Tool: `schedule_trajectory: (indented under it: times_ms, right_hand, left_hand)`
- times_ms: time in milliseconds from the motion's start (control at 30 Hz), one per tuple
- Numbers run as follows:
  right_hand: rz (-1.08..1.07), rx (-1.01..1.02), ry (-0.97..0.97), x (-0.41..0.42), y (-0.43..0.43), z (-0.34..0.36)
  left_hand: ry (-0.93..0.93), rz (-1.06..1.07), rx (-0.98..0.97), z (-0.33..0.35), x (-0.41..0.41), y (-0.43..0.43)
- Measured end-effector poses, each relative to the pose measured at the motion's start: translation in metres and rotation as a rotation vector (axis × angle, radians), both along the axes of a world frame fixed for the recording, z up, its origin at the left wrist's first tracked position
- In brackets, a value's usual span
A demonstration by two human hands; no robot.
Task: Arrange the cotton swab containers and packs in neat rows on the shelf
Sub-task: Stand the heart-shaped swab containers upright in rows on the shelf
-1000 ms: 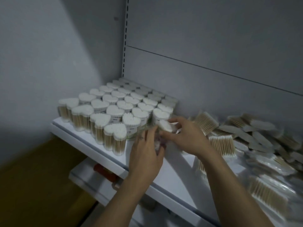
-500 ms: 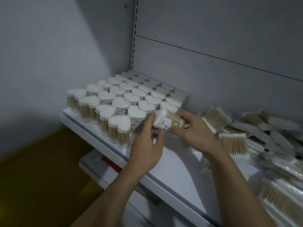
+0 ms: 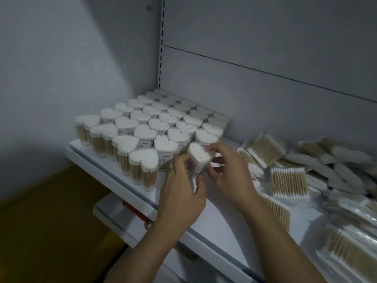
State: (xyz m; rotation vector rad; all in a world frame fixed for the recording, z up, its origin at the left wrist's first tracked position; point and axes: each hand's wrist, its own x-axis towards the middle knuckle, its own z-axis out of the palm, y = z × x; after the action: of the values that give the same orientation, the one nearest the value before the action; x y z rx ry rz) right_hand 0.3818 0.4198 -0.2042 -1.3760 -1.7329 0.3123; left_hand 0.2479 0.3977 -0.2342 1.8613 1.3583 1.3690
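- While the left hand (image 3: 181, 193) and right hand (image 3: 230, 174) both grip it, a heart-shaped swab container (image 3: 201, 157) sits at 4 o'clock of the standing container block (image 3: 155, 127).
- Placing step: next, probably, stand it upright on the shelf (image 3: 224, 231), flush with the front row.

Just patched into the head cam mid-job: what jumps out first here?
First, the block of heart-shaped cotton swab containers standing in tight rows at the left end of the shelf. At the block's front right corner, the left hand and right hand grip one more heart-shaped container. Further right, flat cotton swab packs lie in a loose heap.
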Motion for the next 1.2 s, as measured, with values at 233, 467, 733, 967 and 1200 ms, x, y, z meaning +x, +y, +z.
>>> schedule_trajectory:
  times_ms: [233, 467, 733, 967, 1200]
  right_hand:
    - [-0.072, -0.034, -0.233, 0.003, 0.000, -0.003]
    - [-0.097, -0.104, -0.298, -0.003, -0.005, 0.002]
    - [-0.154, -0.115, -0.373, 0.001, -0.010, 0.009]
    - [-0.298, -0.039, -0.397, 0.017, -0.043, 0.032]
    - [-0.514, 0.003, -0.429, 0.056, -0.105, 0.051]
  left_hand:
    - [0.170, -0.002, 0.003, -0.004, 0.002, 0.001]
    - [0.245, -0.042, -0.037, -0.004, 0.001, 0.004]
    - [0.278, -0.059, -0.078, -0.002, 0.001, 0.005]
    - [0.245, -0.016, 0.144, 0.001, 0.004, -0.005]
    - [0.229, -0.181, 0.308, 0.032, 0.053, -0.017]
